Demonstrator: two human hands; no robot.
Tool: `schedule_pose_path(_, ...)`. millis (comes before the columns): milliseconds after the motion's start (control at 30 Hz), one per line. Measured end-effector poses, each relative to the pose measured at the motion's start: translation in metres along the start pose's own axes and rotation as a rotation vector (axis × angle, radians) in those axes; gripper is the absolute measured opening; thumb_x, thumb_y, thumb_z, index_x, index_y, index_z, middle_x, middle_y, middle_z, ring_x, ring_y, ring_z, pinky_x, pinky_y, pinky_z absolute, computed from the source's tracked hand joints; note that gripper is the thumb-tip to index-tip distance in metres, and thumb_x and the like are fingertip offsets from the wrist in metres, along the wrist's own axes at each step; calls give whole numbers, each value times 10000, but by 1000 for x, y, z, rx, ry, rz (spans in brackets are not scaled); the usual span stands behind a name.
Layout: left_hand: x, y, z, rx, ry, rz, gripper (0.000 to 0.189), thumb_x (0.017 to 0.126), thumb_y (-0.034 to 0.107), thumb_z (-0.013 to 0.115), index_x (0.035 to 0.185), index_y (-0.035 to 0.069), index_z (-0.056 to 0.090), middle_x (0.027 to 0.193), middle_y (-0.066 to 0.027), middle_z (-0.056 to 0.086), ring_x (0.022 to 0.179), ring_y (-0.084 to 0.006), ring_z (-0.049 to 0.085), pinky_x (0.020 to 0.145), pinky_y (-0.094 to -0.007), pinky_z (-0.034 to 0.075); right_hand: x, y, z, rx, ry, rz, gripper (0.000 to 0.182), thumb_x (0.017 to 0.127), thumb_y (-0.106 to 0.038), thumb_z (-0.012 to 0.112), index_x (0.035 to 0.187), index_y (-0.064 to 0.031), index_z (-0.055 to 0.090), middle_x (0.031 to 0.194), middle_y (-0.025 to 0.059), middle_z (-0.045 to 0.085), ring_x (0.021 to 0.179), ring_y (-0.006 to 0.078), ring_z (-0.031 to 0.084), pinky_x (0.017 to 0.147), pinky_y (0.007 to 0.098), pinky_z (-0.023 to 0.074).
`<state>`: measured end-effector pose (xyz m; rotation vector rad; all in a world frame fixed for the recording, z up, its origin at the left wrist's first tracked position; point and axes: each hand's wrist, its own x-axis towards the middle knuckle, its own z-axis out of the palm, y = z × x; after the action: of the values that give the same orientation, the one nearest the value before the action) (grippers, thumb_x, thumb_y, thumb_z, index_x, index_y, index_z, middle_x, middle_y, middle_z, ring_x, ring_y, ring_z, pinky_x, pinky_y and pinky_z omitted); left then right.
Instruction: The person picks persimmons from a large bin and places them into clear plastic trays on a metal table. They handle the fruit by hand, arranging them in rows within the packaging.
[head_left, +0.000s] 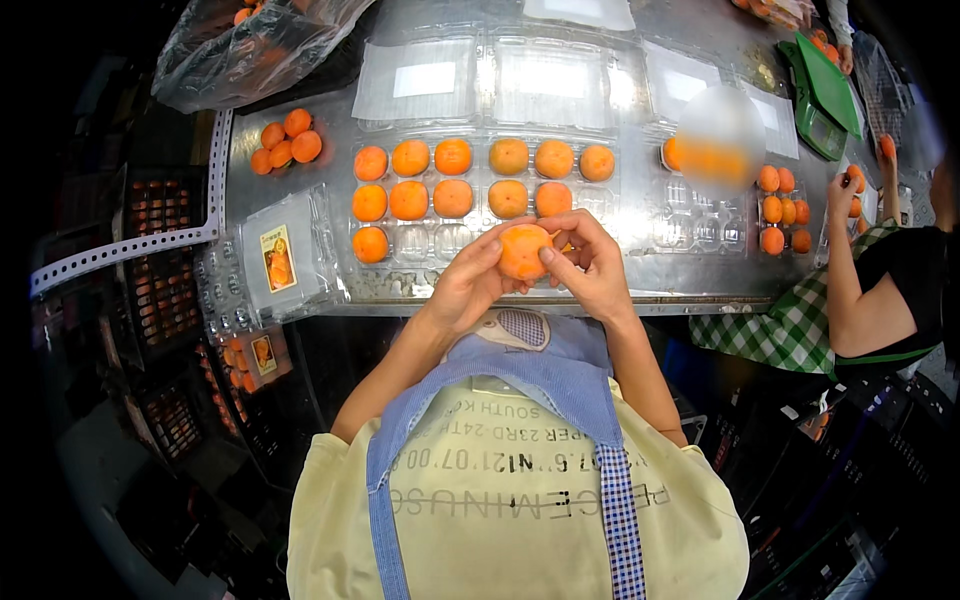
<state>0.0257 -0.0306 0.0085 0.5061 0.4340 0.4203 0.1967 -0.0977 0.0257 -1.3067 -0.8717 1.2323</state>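
Both my left hand (471, 277) and my right hand (592, 266) grip one orange persimmon (525, 252) between them, above the near edge of the metal table (390, 289). Beyond my hands lie clear plastic trays with round hollows. The left tray (412, 244) holds two rows of persimmons and one more at its near left corner; two hollows beside that one show no fruit. In the tray right of it (596, 199), persimmons fill the far row and part of the middle row. My hands hide much of its near row, where a bit of orange shows.
Loose persimmons (281, 154) lie at the left, near a plastic bag (247, 67) of fruit. Stacked clear trays (225, 292) overhang the table's left edge. A green scale (825, 94) stands at the right, where a co-worker's arm (847, 300) reaches towards more persimmons.
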Motion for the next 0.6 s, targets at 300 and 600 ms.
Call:
schedule_pose_path(300, 2, -4, -3, 53, 42, 8, 561, 925, 382, 463, 1359, 39, 376, 1259, -86, 498, 1080, -170, 500, 793, -318, 427, 0, 10, -3, -38, -3, -36, 272, 820, -117, 646, 1076, -38, 602, 934, 36, 510, 768, 85, 536, 640, 218, 494)
schedule_pose_path(600, 3, -4, -4, 52, 36, 15, 533, 947, 344, 419, 1360, 14, 358, 1277, -103, 477, 1045, -190, 510, 779, -317, 436, 3, 6, -6, -129, 6, -109, 238, 802, -130, 640, 1018, -37, 605, 850, 32, 499, 686, 82, 518, 569, 211, 450)
